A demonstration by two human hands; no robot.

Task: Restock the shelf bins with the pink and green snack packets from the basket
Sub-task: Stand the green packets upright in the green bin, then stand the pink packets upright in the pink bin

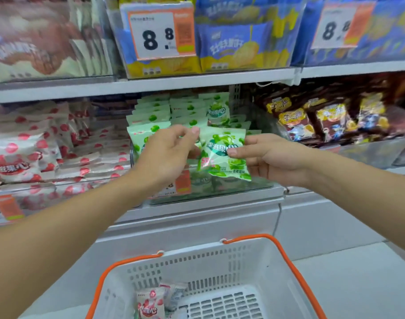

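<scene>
My right hand [269,157] has its grip pinched on the right edge of the glossy green-and-white plastic snack packet [223,155], thumb across the front, fingers tucked behind. My left hand [167,153] nips the top left corner, thumb and forefinger pressed together on the seal. The packet hangs between them, just in front of the clear shelf bin [210,192] packed with matching green packets [174,113]. It looks feather-light, soft, puffed with air and slick, so I reckon the flat crimped edges are the safest hold; squeezing the belly could crush what's inside. Left of it, the neighbouring bin holds pink-and-white packets [19,155]. Below, the white plastic basket with orange handles [220,259] keeps a pink-and-white packet [150,305] waiting.
</scene>
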